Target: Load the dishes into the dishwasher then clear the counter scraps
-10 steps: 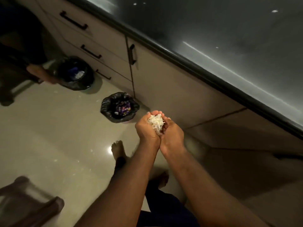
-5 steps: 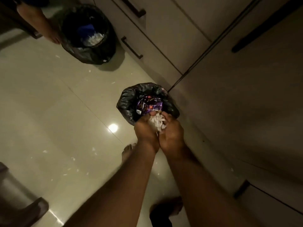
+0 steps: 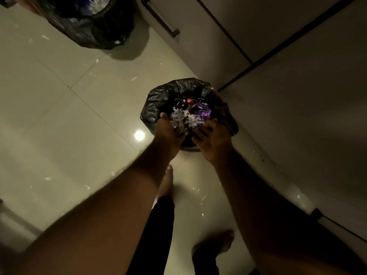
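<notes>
my left hand (image 3: 170,133): open, white shredded scraps (image 3: 181,118) loose at fingertips
my right hand (image 3: 213,139): open, holding nothing
scraps: over small black-bagged bin (image 3: 155,104), on purple foil wrapper (image 3: 201,113)
bin: floor (image 3: 79,116) edge, beside cabinet (image 3: 297,96)

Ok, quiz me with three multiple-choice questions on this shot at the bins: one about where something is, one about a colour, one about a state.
1. Where are the left hand and the right hand?
A. Over the nearer bin
B. Over the farther bin
C. On a cabinet handle

2. What colour is the wrapper lying in that bin?
A. Green
B. Purple
C. Yellow

3. How is the right hand?
A. Clenched in a fist
B. Gripping the bag's rim
C. Open, palm showing

Answers:
1 A: both hands sit above its mouth, with white scraps between them.
2 B: the crumpled foil shows purple.
3 C: its fingers are spread and hold nothing.
</notes>
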